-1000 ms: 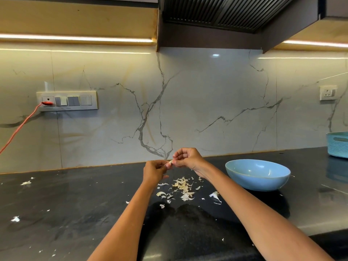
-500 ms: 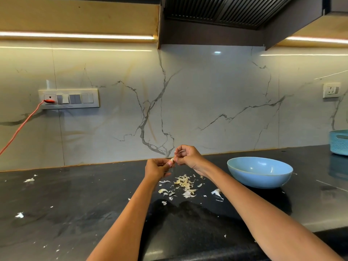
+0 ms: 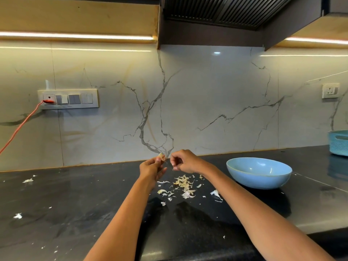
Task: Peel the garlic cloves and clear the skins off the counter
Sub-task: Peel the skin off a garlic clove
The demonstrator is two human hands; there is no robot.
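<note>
Garlic clove (image 3: 161, 155), small and pale, sits pinched at the fingertips of the left hand (image 3: 152, 168), raised above the black stone counter (image 3: 75, 204). Right hand (image 3: 183, 161) is held just beside it, fingers curled with thumb and forefinger closed together; whether they hold a strip of skin cannot be told. Papery cream garlic skins (image 3: 183, 186) lie heaped on the counter below the hands. Round light-blue bowl (image 3: 259, 172) stands to the right of the heap.

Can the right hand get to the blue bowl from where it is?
Probably yes. The blue bowl stands just right of the right hand, with bare counter between them and its mouth open, though the fingers seem to pinch some skin.
</note>
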